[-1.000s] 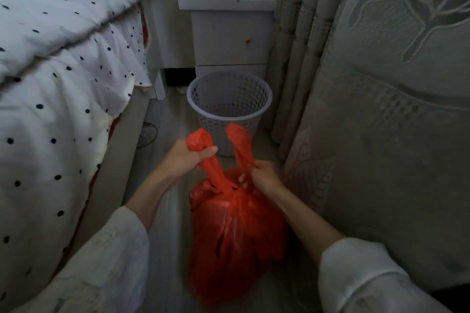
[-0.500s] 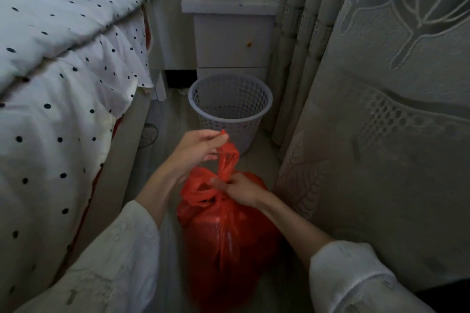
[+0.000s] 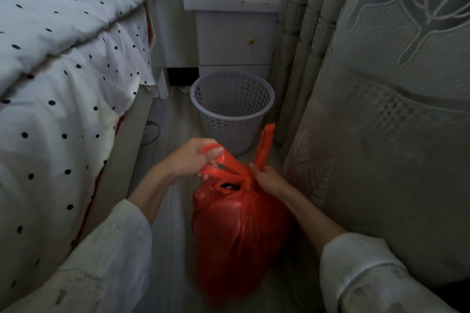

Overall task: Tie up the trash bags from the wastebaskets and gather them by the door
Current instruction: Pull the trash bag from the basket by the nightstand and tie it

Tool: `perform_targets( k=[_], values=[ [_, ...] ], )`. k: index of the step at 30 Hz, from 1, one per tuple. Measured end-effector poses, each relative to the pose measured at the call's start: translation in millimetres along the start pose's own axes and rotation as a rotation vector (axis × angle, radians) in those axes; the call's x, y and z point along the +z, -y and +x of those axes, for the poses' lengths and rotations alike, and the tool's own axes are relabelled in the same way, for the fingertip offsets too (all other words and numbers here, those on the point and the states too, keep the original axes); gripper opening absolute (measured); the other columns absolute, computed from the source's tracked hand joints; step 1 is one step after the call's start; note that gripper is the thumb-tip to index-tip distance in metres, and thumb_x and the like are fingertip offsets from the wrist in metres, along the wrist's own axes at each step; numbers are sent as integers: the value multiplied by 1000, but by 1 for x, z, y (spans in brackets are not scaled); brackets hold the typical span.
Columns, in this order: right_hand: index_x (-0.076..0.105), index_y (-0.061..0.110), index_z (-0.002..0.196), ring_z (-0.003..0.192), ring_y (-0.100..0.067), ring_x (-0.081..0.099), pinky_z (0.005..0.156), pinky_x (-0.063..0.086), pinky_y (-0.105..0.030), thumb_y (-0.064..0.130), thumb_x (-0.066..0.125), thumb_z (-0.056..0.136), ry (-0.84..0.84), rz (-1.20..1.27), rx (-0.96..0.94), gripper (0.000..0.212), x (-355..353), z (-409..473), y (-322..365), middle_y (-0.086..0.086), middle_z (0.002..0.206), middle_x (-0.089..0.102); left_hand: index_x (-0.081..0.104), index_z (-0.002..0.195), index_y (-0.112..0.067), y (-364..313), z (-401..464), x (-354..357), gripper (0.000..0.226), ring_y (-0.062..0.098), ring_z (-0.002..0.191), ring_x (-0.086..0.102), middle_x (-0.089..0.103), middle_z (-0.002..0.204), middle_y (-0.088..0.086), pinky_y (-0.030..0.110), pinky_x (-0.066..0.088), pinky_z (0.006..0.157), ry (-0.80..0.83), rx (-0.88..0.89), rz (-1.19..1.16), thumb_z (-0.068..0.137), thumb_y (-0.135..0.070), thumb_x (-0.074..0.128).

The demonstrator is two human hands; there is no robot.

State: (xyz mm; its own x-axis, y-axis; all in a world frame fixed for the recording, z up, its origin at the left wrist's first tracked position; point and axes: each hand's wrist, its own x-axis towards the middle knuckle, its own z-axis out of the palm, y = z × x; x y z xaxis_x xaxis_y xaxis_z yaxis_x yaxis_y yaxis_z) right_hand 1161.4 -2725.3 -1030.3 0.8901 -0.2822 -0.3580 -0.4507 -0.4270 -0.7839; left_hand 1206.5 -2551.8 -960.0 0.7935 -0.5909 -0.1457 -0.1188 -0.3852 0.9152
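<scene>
A full red trash bag (image 3: 239,234) stands on the floor between the bed and the curtain. Its two handles cross at the top in a half-formed knot with a small gap below it. My left hand (image 3: 189,160) grips one handle and pulls it to the left. My right hand (image 3: 267,179) pinches the base of the other handle, whose free end sticks up. A grey perforated wastebasket (image 3: 232,109) stands just beyond the bag, with no liner in it.
A bed with a polka-dot cover (image 3: 58,79) fills the left side. A patterned curtain (image 3: 381,109) hangs along the right. A white nightstand (image 3: 234,33) with a dark box on top stands behind the basket. The floor strip is narrow.
The two handles, held apart and upright a second ago, have been crossed and wound round each other. My left hand now draws one handle out leftward while the right holds the knot.
</scene>
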Motion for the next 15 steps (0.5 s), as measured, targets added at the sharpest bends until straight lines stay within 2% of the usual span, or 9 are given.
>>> perform_targets(
  k=[1, 2, 3, 5, 7, 9, 11, 13, 15],
  values=[
    [64, 0, 112, 98, -21, 59, 79, 44, -23, 28, 39, 98, -11, 30, 7, 40, -3, 0, -3, -16, 110, 63, 52, 71, -14, -3, -2, -1, 24, 2, 30, 43, 50, 54, 4, 12, 32, 33, 85, -3, 29, 94, -15, 44],
    [63, 0, 113, 96, -20, 61, 73, 47, -18, 27, 40, 97, 8, 58, 12, 39, -5, -1, -5, -13, 108, 62, 55, 73, -15, -5, -4, -2, 23, 2, 34, 46, 52, 55, 3, 12, 34, 37, 201, -33, 62, 93, -16, 46],
    [64, 0, 109, 83, -14, 63, 62, 46, -12, 27, 41, 97, 44, 90, 10, 37, -8, -2, -6, -11, 101, 62, 58, 74, -17, -7, -6, -3, 21, 2, 38, 48, 54, 55, 0, 14, 37, 40, 333, -92, 105, 92, -19, 48],
    [66, 10, 86, 51, 2, 58, 46, 40, -6, 27, 41, 97, 157, 183, 6, 33, -12, -4, -6, -7, 74, 64, 61, 72, -24, -4, -7, 3, 20, 4, 45, 53, 56, 54, -7, 16, 41, 47, 569, -262, 242, 90, -27, 53],
    [60, 17, 75, 36, 4, 50, 40, 35, -7, 26, 40, 97, 293, 230, 7, 31, -14, -8, -7, 4, 49, 62, 61, 71, -26, 2, -8, 14, 17, 4, 53, 56, 56, 60, -8, 16, 46, 55, 689, -396, 398, 87, -29, 57],
    [60, 18, 78, 36, 3, 49, 41, 31, -10, 27, 43, 96, 413, 254, 28, 27, -17, -11, -7, 8, 44, 62, 63, 86, -28, 5, -8, 22, 10, 8, 72, 57, 57, 75, -8, 21, 48, 69, 718, -459, 499, 86, -36, 57],
    [61, 19, 78, 37, 1, 46, 45, 28, -16, 27, 48, 93, 507, 250, 61, 22, -22, -12, -6, 10, 48, 63, 65, 105, -21, 5, -7, 22, 37, 12, 87, 57, 60, 88, -8, 23, 47, 74, 693, -487, 483, 88, -48, 46],
    [57, 19, 73, 36, 0, 45, 45, 26, -18, 24, 50, 92, 564, 234, 83, 21, -26, -13, -6, 10, 47, 62, 68, 98, -8, 7, -1, 20, 56, 15, 79, 60, 63, 83, -7, 19, 45, 64, 579, -446, 367, 92, -50, 32],
    [55, 17, 70, 37, 0, 47, 45, 28, -17, 19, 50, 92, 586, 268, 95, 23, -26, -12, -8, 10, 46, 61, 65, 75, -11, 18, 4, 24, 43, 13, 65, 58, 61, 71, -3, 16, 40, 51, 358, -323, 242, 95, -36, 37]
  ],
)
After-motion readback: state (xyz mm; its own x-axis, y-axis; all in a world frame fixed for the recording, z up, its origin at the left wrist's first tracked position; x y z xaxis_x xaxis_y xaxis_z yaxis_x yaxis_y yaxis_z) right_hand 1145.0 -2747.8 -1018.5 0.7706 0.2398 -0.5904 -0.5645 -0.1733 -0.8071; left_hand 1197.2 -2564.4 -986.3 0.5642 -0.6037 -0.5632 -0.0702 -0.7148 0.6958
